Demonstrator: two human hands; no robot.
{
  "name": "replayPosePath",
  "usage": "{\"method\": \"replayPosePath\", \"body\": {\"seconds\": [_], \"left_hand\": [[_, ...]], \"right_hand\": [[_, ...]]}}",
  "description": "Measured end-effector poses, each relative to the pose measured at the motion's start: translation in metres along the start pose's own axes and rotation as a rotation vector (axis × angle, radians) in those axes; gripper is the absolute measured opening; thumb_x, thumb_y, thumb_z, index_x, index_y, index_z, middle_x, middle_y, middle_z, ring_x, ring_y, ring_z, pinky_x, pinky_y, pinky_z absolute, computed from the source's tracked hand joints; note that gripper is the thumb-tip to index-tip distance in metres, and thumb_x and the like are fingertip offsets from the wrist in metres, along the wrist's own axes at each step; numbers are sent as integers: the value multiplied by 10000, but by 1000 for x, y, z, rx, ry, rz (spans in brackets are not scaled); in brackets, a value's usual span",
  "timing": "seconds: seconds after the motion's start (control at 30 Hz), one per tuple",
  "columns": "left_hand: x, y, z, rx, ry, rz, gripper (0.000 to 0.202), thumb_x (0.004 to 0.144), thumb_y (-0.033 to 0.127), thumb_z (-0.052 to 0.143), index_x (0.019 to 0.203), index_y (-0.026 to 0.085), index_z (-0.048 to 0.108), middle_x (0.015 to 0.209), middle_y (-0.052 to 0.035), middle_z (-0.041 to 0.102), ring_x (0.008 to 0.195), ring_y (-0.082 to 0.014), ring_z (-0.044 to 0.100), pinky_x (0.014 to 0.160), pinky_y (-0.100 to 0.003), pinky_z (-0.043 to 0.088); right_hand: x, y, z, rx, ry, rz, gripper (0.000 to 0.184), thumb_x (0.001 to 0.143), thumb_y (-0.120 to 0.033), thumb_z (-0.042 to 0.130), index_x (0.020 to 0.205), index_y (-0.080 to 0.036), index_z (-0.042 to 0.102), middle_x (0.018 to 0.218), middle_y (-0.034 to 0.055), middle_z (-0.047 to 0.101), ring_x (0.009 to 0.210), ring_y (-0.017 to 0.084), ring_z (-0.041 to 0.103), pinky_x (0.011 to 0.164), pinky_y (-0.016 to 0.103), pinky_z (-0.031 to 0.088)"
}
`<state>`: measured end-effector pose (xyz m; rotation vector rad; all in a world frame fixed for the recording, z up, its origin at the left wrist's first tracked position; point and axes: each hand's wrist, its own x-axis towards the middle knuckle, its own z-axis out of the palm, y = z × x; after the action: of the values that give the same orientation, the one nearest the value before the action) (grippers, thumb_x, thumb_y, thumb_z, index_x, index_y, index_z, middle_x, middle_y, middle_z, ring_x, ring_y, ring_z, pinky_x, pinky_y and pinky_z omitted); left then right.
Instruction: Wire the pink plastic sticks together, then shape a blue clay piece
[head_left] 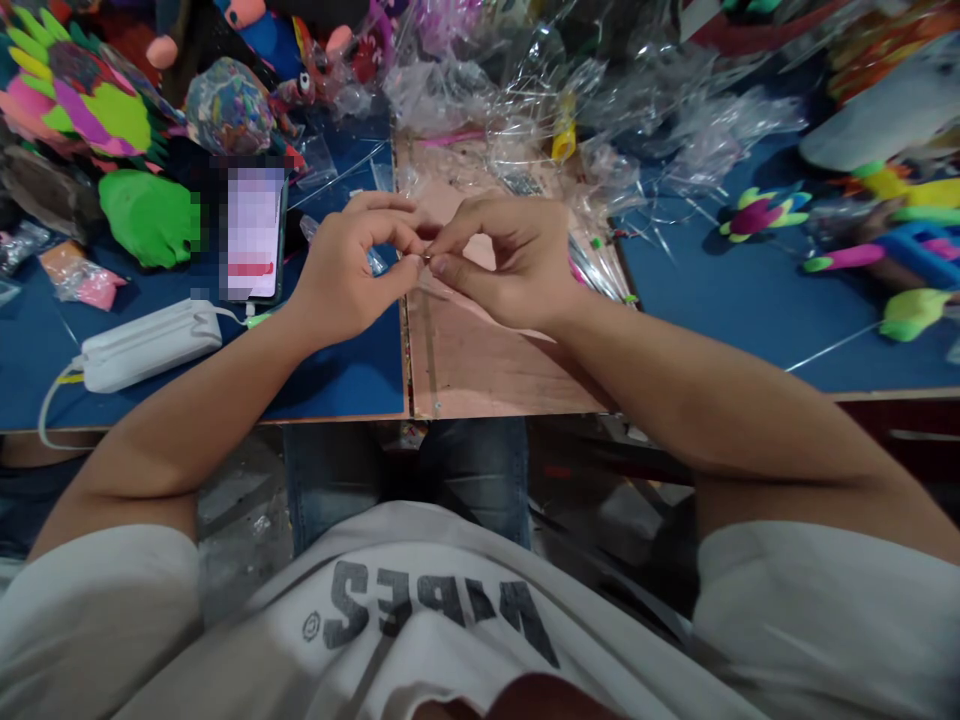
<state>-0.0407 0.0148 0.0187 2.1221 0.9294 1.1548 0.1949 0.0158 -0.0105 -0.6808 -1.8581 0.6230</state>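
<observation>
Your white shirt (pixel 442 585) is closest, and your jeans (pixel 484 470) are just past it, under the edge of the table. Past the edge comes a wooden board (pixel 502 375), with the blue table top (pixel 720 330) on both sides of it. Your left hand (pixel 337 265) and your right hand (pixel 517 262) meet over the board's left side. Each one has its thumb and pointing finger pinched on the same tiny thing (pixel 427 257). It sits right between your fingertips, to the right of your left hand and to the left of your right hand. Both hands touch it, so neither one is nearer. It is too small and blurry for me to tell which way its long side points.

On your left lies a white case (pixel 154 345) with a cord, and a phone (pixel 255 235) is just past it. A green lump (pixel 146 215) is beside the phone. Thin sticks (pixel 600 268) lie past your right wrist. Farther back, clear plastic bags (pixel 450 95) make a big heap. A small bright toy (pixel 761 213) lies off to the right.
</observation>
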Motion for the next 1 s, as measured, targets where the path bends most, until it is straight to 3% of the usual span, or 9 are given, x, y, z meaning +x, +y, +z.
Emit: {"method": "replayPosePath", "body": {"seconds": [0.13,0.3,0.4,0.67,0.83,1.0], "left_hand": [[-1,1,1,3,7,-31,184,946,430,886,944,269,796,1040,-53,863,1122,-287,803,1118,-512,627],[-4,6,5,-4,52,-29,331,1011,541,853,1112,237,770,1056,-27,851,1095,-230,792,1059,-443,638],[-4,8,5,10,78,-19,352,1005,570,854,1098,244,759,1020,-35,842,1026,-229,804,1008,-422,662],[-5,12,7,44,62,-40,235,969,424,885,935,232,753,833,-8,762,854,-205,785,898,-378,675],[-3,5,10,-130,19,-92,203,963,362,884,911,241,730,773,2,719,749,-182,735,770,-367,662],[-3,4,12,-346,-37,-208,199,957,340,887,940,237,717,734,26,702,602,-131,640,576,-286,554]], "right_hand": [[0,5,3,-4,34,36,373,1007,-646,834,888,-302,752,830,33,763,871,271,779,922,508,719],[2,7,6,57,83,36,493,988,-779,817,924,-293,758,833,36,777,765,224,724,793,441,677],[3,4,7,145,95,11,531,955,-802,847,942,-275,787,813,33,774,669,192,679,699,414,625],[0,6,8,130,108,67,431,969,-761,850,1003,-332,830,829,12,801,685,206,694,682,410,617],[-1,10,8,124,123,-44,415,1029,-724,794,1007,-311,838,814,14,796,697,207,723,729,423,639],[-1,1,8,80,142,-155,284,1077,-565,791,1021,-294,851,869,28,829,747,214,772,749,417,653]]}}
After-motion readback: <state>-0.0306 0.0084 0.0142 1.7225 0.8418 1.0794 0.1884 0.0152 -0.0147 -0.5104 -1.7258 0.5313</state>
